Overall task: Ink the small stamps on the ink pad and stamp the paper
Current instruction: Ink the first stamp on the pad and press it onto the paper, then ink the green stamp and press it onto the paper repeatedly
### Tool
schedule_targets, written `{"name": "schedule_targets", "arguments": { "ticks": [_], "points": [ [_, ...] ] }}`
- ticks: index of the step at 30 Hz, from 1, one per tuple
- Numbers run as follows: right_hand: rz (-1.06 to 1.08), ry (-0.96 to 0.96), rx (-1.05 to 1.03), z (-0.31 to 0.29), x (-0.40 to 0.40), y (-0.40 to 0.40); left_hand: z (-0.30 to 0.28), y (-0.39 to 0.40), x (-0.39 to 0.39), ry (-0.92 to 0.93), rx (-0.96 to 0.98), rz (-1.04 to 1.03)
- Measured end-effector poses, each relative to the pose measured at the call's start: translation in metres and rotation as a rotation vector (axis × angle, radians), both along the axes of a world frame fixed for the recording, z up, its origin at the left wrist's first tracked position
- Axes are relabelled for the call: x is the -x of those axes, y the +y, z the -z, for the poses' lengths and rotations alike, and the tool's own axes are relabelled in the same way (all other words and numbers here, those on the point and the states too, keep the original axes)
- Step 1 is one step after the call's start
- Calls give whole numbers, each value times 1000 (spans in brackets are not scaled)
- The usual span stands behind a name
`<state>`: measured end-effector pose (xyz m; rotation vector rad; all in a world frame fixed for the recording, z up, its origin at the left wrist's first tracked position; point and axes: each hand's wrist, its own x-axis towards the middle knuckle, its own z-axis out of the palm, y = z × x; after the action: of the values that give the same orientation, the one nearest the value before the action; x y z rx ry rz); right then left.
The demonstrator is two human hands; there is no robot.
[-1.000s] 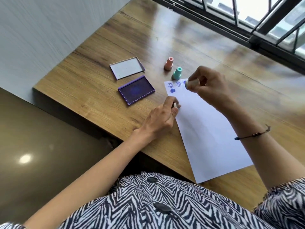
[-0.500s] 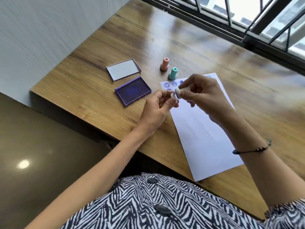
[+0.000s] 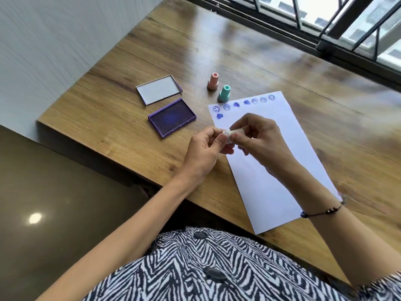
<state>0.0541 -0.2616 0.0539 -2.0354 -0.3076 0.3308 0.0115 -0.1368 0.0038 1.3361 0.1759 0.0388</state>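
Note:
A white sheet of paper (image 3: 267,170) lies on the wooden table (image 3: 134,68) with a row of purple stamp marks (image 3: 245,103) along its far edge. My right hand (image 3: 258,137) holds a small pale stamp (image 3: 232,132) sideways above the paper. My left hand (image 3: 206,148) pinches the stamp's inked end, where a small white cap seems to sit. The open purple ink pad (image 3: 172,117) lies left of the paper. A pink stamp (image 3: 213,81) and a mint green stamp (image 3: 224,93) stand upright beyond the paper's far corner.
The ink pad's lid (image 3: 159,89) lies open side up behind the pad. The table's left edge (image 3: 91,146) drops to a dark floor. A window with dark bars (image 3: 338,25) runs along the far side. A black bracelet (image 3: 323,210) circles my right wrist.
My right hand lifted the stamp off the paper's far edge and brought it toward me. My left hand left the paper and came up to the stamp's end.

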Motion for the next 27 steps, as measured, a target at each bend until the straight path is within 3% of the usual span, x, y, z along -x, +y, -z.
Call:
{"name": "schedule_targets", "arguments": {
  "ticks": [5,10,16,20,24,27],
  "points": [
    [-37,2,127,-7,-18,8,-2,1,-10,60,-94,-10],
    [58,-395,493,-11,-94,18,-10,-3,-27,181,-43,-147],
    [-134,-482,859,14,-140,34,-15,1,-28,158,-25,-160],
    [-144,-499,883,9,-145,31,-15,5,-24,162,-19,-171],
    [-199,-535,707,-1,-130,35,-15,8,-23,173,-4,-207],
    [-297,-501,801,4,-116,48,-15,9,-23,165,-20,-210]
  ]
}}
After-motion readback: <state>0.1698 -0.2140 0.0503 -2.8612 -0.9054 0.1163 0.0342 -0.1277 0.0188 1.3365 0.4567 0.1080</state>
